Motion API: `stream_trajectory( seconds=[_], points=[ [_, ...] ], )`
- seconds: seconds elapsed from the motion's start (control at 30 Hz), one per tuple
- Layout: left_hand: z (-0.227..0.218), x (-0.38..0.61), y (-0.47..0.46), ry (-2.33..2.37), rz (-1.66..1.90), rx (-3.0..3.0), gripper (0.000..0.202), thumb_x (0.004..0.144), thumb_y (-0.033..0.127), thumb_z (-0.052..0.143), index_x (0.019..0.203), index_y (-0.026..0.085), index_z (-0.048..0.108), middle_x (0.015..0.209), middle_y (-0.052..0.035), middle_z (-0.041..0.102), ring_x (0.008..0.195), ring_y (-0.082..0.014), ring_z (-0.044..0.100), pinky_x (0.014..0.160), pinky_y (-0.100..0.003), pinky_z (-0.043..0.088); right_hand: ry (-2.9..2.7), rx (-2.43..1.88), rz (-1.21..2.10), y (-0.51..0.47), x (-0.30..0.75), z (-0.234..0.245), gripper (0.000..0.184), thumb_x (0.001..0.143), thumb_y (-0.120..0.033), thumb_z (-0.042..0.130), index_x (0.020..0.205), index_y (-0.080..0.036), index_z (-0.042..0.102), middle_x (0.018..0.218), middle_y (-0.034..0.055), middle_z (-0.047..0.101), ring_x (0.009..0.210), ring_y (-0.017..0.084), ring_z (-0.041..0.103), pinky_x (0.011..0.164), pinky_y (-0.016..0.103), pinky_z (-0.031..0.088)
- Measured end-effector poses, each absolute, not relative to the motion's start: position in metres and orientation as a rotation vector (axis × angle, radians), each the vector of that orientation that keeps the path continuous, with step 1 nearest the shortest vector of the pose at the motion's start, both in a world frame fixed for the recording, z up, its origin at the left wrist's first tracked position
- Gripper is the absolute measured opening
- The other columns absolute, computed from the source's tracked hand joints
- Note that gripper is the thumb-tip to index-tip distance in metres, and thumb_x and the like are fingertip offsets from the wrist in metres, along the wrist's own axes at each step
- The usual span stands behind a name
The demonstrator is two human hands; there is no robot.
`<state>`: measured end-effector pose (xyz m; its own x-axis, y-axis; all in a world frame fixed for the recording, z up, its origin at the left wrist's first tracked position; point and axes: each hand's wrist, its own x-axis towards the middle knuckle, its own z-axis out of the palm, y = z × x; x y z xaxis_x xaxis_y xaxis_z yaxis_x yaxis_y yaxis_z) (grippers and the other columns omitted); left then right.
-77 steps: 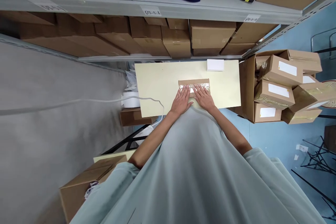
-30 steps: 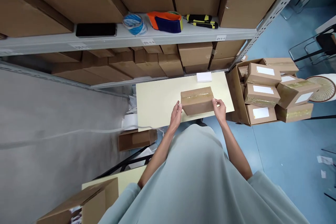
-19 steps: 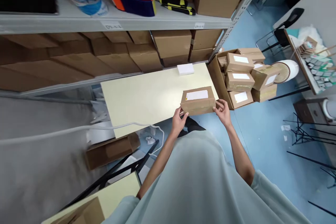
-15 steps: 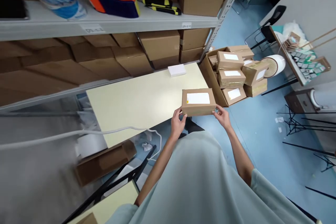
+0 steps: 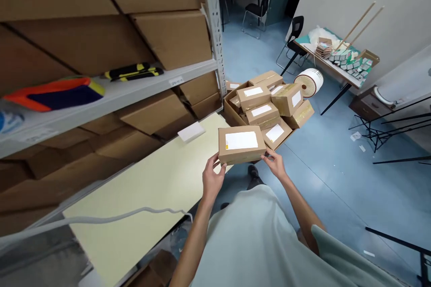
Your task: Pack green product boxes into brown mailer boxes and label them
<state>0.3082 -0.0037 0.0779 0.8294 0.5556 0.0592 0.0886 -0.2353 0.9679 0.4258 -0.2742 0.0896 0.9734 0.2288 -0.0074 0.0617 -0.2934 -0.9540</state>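
A small brown cardboard box (image 5: 241, 156) with a white label on top is held level between my two hands. My left hand (image 5: 213, 178) grips its near left corner, thumb on the near side. At the near right corner, the fingers of my right hand (image 5: 274, 163) are closed on the same box. Just beyond it stands a large open carton (image 5: 232, 112), heaped with several labelled boxes (image 5: 261, 113). The held box overlaps the carton's near edge in view; whether they touch I cannot tell.
To the left runs a pale tabletop (image 5: 151, 188) with a white pad or box (image 5: 191, 132) at its far end. A metal shelf (image 5: 188, 71) holds cartons and yellow-black cutters (image 5: 133, 71). A white cable (image 5: 111, 219) crosses the table. Beyond the carton stands a fan (image 5: 309, 82).
My view has swung to the right and forward. The held box now appears nearer the filled carton, still in both hands.
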Motion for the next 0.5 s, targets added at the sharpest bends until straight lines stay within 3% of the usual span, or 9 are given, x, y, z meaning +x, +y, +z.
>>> stream_trajectory(
  seconds=[0.17, 0.4, 0.5],
  points=[
    [0.089, 0.401, -0.029, 0.447, 0.471, 1.821, 0.047, 0.096, 0.036, 0.071, 0.141, 0.025, 0.068, 0.142, -0.0126, 0.075, 0.128, -0.0319, 0.077, 0.115, -0.058, 0.067, -0.195, -1.817, 0.129, -0.305, 0.508, 0.095, 0.062, 0.087, -0.070, 0.082, 0.129, -0.025, 0.089, 0.130, 0.0114, 0.085, 0.120, 0.037, 0.077, 0.089, 0.050, 0.073],
    [0.111, 0.528, -0.077, 0.410, 0.409, 1.824, 0.046, 0.098, 0.041, 0.072, 0.140, 0.024, 0.064, 0.138, -0.0127, 0.074, 0.126, -0.0312, 0.076, 0.115, -0.056, 0.065, -0.257, -1.856, 0.016, -0.354, 0.644, 0.117, 0.057, 0.094, -0.068, 0.076, 0.134, -0.029, 0.087, 0.141, 0.0125, 0.081, 0.132, 0.036, 0.071, 0.097, 0.051, 0.071],
    [0.134, 0.584, -0.095, 0.362, 0.431, 1.861, 0.047, 0.102, 0.043, 0.070, 0.143, 0.024, 0.062, 0.139, -0.0128, 0.071, 0.127, -0.0303, 0.075, 0.114, -0.052, 0.065, -0.268, -1.858, -0.050, -0.368, 0.711, 0.130, 0.062, 0.095, -0.071, 0.075, 0.136, -0.026, 0.085, 0.141, 0.0143, 0.080, 0.123, 0.035, 0.074, 0.100, 0.053, 0.069]
  ],
)
